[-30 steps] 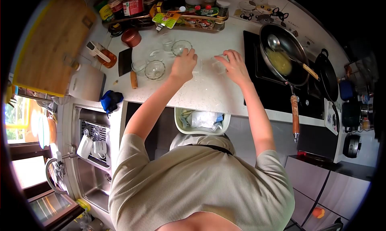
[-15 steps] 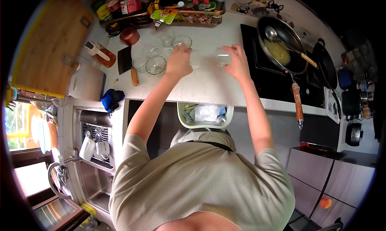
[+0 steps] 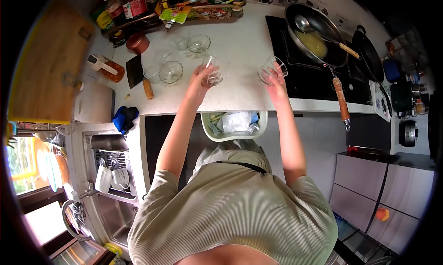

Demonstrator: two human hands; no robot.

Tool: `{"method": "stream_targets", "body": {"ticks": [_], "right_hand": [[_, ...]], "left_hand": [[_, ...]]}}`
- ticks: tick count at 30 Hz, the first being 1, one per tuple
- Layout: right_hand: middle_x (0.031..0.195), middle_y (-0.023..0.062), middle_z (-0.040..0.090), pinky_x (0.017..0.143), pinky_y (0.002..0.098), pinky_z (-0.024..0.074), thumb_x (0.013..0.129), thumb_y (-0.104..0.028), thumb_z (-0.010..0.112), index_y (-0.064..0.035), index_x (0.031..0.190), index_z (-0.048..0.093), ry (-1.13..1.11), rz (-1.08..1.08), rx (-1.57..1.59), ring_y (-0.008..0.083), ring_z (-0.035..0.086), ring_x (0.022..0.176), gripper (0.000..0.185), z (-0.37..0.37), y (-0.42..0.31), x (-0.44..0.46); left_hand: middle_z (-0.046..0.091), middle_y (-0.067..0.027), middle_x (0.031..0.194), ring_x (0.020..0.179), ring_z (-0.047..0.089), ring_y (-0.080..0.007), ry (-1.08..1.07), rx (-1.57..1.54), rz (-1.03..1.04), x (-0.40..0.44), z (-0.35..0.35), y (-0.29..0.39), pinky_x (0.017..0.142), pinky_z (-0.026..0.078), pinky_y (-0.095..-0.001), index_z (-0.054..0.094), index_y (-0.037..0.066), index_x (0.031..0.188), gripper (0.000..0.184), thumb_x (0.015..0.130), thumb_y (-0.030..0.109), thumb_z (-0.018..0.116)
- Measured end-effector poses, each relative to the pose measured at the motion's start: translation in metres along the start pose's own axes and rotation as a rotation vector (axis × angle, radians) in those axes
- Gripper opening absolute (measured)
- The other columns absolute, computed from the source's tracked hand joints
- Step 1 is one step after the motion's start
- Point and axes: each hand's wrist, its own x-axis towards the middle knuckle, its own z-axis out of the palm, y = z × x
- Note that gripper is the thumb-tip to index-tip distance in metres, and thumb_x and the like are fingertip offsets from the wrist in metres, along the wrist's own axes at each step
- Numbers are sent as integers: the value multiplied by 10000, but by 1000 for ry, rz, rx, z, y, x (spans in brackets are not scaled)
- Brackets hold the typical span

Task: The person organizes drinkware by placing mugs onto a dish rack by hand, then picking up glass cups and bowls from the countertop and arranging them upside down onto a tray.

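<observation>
A clear glass cup (image 3: 216, 65) is in my left hand (image 3: 201, 83), whose fingers curl round its side above the white counter. My right hand (image 3: 277, 84) grips a second clear glass (image 3: 266, 67), tilted, near the left edge of the black cooktop. Left of my left hand, two clear glass bowls, one nearer (image 3: 170, 72) and one farther back (image 3: 199, 43), rest on the counter. Faint clear glasses (image 3: 151, 71) stand beside them, their outlines hard to make out.
A cleaver (image 3: 135, 72) with a wooden handle lies at the left. On the cooktop (image 3: 295, 83) sits a wok (image 3: 339, 57) with a ladle and yellowish food, its handle jutting past the counter edge. A bin (image 3: 234, 136) hangs at the counter front. Condiments (image 3: 207, 13) line the back.
My left hand has moved away from the farther glass bowl and now shows a glass in it. My right hand has turned its glass, bringing it into a tilt. The view has shifted slightly.
</observation>
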Motion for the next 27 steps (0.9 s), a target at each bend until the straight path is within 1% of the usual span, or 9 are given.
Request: {"method": "stream_targets", "body": {"ticks": [4,7,8,11,15,17,18,22,27], "right_hand": [[1297,86,363,989,376,409,755,-32,696,-120,1427,312,10,-51,-32,247,469,1198,779,7,-6,-21],[1328,89,351,1008,374,395,708,-11,723,-113,1403,343,3,-89,-251,237,449,1220,799,0,-14,-32],[1336,89,362,1040,367,373,637,30,759,-88,1373,372,-20,-166,-273,219,430,1237,839,-2,-16,-37],[1306,83,398,1071,361,348,583,61,787,-64,1357,383,-38,-142,-323,217,442,1231,882,-5,-30,-57],[1337,95,428,1021,353,413,567,67,802,-50,1373,361,-66,-70,-332,239,486,1222,927,-19,-46,-94],[1291,71,458,999,346,432,540,53,805,-47,1349,389,-77,-47,-376,201,500,1187,915,-26,-60,-113],[1295,73,457,991,345,439,531,54,810,-40,1351,382,-97,-34,-365,200,499,1189,930,-36,-63,-122],[1268,66,494,958,326,467,503,68,821,-30,1344,379,-170,-36,-390,183,512,1166,955,-78,-82,-161],[1256,42,529,990,330,431,525,49,827,-46,1324,422,-121,24,-359,162,518,1159,901,-128,-110,-221]], "left_hand": [[546,-177,1186,1057,558,-255,-51,-182,-24,-4,8,-13,991,455,-446,417,-7,1303,565,871,292,626],[508,-154,1249,1099,536,-260,-98,-178,-3,-9,23,-25,1021,428,-457,406,12,1326,587,862,294,628],[494,-144,1270,1111,529,-261,-104,-160,7,-10,27,-29,1031,419,-460,403,18,1335,597,856,292,630],[510,-138,1275,1116,557,-270,-258,-124,16,-10,38,-40,951,460,-406,386,5,1360,674,800,240,679],[479,-108,1283,1133,524,-291,-445,6,13,-22,64,-54,1033,395,-460,358,35,1394,849,683,309,731],[478,-109,1280,1132,527,-307,-519,63,4,-35,79,-61,1028,391,-459,357,36,1398,907,626,296,757],[481,-113,1274,1139,528,-325,-516,54,-29,-40,88,-67,1033,381,-460,377,34,1382,926,565,230,766],[505,-103,1233,1128,546,-299,-662,-78,-126,-58,115,-102,1018,408,-456,436,0,1293,834,513,51,726],[511,-77,1184,1091,557,-267,-804,6,-298,-85,159,-143,1000,411,-455,491,16,1214,804,456,46,756]]}}
